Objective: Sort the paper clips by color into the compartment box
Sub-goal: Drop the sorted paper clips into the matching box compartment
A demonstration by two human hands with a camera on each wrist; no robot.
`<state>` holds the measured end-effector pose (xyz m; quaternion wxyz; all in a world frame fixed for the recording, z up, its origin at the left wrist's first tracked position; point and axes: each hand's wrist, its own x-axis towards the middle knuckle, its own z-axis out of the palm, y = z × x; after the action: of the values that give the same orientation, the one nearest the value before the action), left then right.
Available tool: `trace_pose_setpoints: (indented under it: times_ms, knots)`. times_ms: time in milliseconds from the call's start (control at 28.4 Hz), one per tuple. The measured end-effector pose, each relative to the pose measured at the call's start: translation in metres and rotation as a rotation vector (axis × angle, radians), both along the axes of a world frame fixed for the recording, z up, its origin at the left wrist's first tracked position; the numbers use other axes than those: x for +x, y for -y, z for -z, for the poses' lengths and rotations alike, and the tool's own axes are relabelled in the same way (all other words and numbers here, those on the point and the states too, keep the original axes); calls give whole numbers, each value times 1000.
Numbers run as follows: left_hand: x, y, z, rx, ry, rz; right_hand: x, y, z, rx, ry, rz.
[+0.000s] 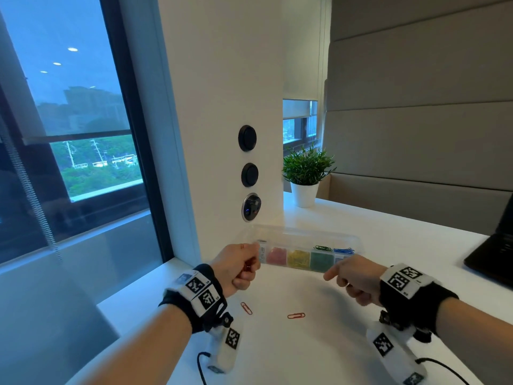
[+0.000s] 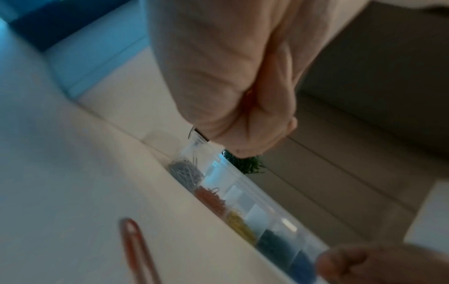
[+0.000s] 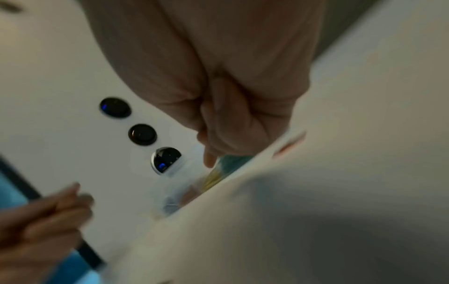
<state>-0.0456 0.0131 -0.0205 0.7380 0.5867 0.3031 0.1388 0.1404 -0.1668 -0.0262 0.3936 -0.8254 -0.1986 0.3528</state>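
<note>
Nearest me, low in the head frame, two red clips lie loose on the white desk [image 1: 319, 343]: clip one [image 1: 246, 308] left of centre, clip two [image 1: 296, 315] just right of it, well apart from each other and untouched. The left wrist view catches one as a blurred red loop at its lower left.

Up from there, my left hand [image 1: 238, 269] sits mid-frame, fingers curled tight around something red [image 1: 248, 265]. I read that as a red clip or two pinched between thumb and fingers; the left wrist view shows only a sliver of red-orange deep in the fist, so I cannot count them. My right hand [image 1: 351, 276] is opposite, forefinger stretched toward the centre, the others curled under; I see nothing in it.

Just beyond both hands lies the box [image 1: 305, 240], clear, lid open, running across the middle of the frame. Left to right I make out silver, red, yellow, green and blue compartments. A few green clips [image 1: 322, 248] and blue clips [image 1: 343, 250] seem to perch on the back rim rather than inside.

Risks from here, as I judge them: the left hand hovers at the box's left end, nearer silver than red, so an early release drops red into silver. The fist is tight, and linked clips could fall together or snag. The right hand could nudge the light box.
</note>
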Motion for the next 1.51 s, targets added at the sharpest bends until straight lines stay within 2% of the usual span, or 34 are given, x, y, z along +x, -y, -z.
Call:
trace_pose_setpoints:
  times_ms: [106,176,282,423,704,845,951,1198,1444,1515]
  knots:
    - [-1,1,-6,323,-180,35,20,7,0,-237,478,-137]
    - [-7,-3,-8,605,-355,142,30,13,4,-362,701,-190]
    - [-18,-7,-4,1107,-634,391,34,18,10,-466,786,-229]
    - [-25,3,9,1275,-791,574,26,7,14,-503,820,-322]
    - [-6,16,15,1376,-1023,701,-13,-2,16,-494,805,-561]
    - [-7,16,20,1404,-1004,659,-39,-12,10,-350,808,-693]
    - [-5,13,20,1402,-1006,660,-51,-26,8,-330,835,-759]
    - [-1,-1,16,1281,-874,657,-56,-31,4,-278,834,-797]
    - [5,-9,-1,1222,-725,577,-57,-35,12,-435,798,-860]
    - [6,-12,-9,1106,-667,506,-56,-34,10,-458,758,-910]
